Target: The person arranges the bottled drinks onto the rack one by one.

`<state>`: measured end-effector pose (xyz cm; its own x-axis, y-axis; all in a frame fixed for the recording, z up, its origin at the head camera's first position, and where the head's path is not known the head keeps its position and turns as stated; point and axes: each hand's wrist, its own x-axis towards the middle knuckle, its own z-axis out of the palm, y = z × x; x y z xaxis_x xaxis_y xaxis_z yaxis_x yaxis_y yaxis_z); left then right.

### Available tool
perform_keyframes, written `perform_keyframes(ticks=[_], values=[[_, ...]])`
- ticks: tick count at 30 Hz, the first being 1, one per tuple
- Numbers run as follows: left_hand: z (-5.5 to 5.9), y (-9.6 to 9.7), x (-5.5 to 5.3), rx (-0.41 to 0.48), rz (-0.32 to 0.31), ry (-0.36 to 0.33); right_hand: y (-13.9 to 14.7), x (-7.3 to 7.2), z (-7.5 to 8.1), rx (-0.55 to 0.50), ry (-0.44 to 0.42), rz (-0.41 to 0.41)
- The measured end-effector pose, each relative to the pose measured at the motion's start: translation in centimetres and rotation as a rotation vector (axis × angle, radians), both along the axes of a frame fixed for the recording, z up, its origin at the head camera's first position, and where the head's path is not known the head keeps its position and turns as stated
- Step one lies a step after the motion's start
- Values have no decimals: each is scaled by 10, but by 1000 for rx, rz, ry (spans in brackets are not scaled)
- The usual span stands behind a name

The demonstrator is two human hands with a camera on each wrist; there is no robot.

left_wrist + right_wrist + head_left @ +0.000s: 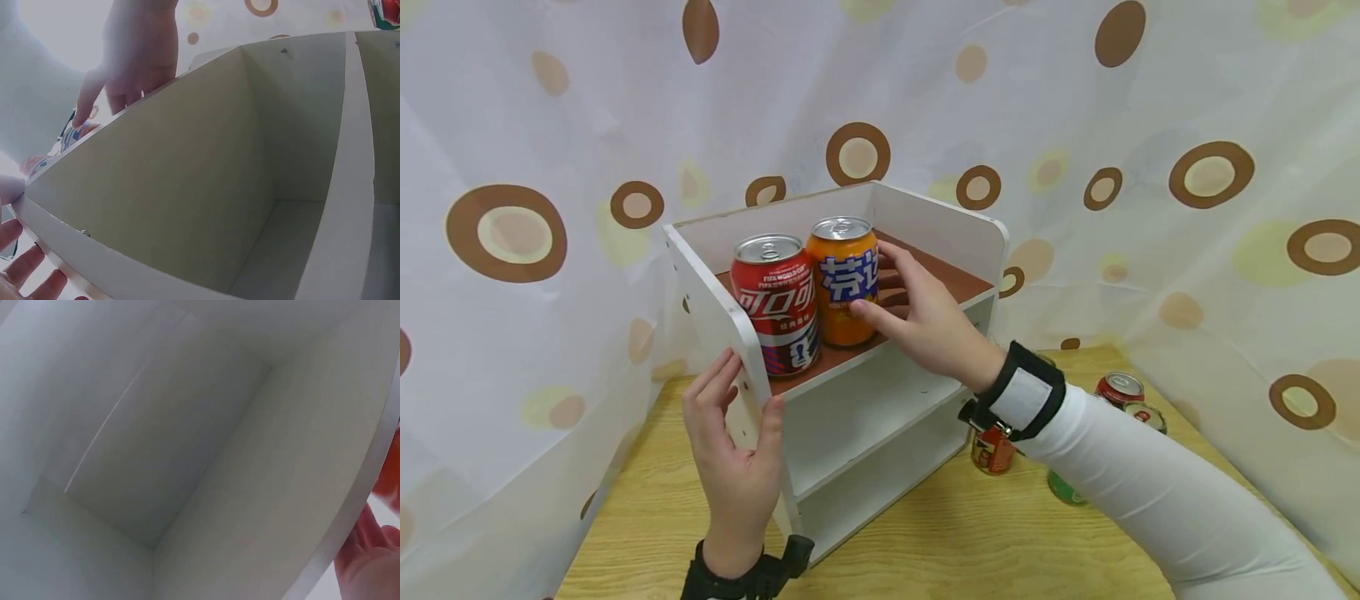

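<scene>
A small white shelf unit (842,417) with a brown top board stands on the wooden table. On that board, a red cola can (775,312) and an orange soda can (844,287) stand upright side by side, the red one at the left. My right hand (925,312) holds the orange can from its right, thumb in front and fingers round the far side. With fingers on the outer face and thumb by the front edge, my left hand (737,454) grips the left side panel (81,250). In the right wrist view, the shelf hides most of the can and hand.
Several more cans, among them a red can (992,450) and a green can (1063,487), stand on the table (970,533) right of the shelf, partly behind my right forearm. A patterned cloth (1060,108) hangs behind and on both sides.
</scene>
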<state>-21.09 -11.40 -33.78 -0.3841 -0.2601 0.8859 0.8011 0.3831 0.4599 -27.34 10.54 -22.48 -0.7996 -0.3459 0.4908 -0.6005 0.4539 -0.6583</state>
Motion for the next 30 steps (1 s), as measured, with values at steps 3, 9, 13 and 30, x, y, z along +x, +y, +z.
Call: perform_keyframes(ticks=[3,9,13,30], values=[[-1,0,0,0,1,-2,10,0,1,-25,44,-19],[-2,0,0,0,-2,1,34,4,-2,-56,157,-99],[-2,1,-1,6,-4,9,50,5,-12,-23,258,-162],[-2,1,-2,7,3,23,136,19,-64,53,127,-400]])
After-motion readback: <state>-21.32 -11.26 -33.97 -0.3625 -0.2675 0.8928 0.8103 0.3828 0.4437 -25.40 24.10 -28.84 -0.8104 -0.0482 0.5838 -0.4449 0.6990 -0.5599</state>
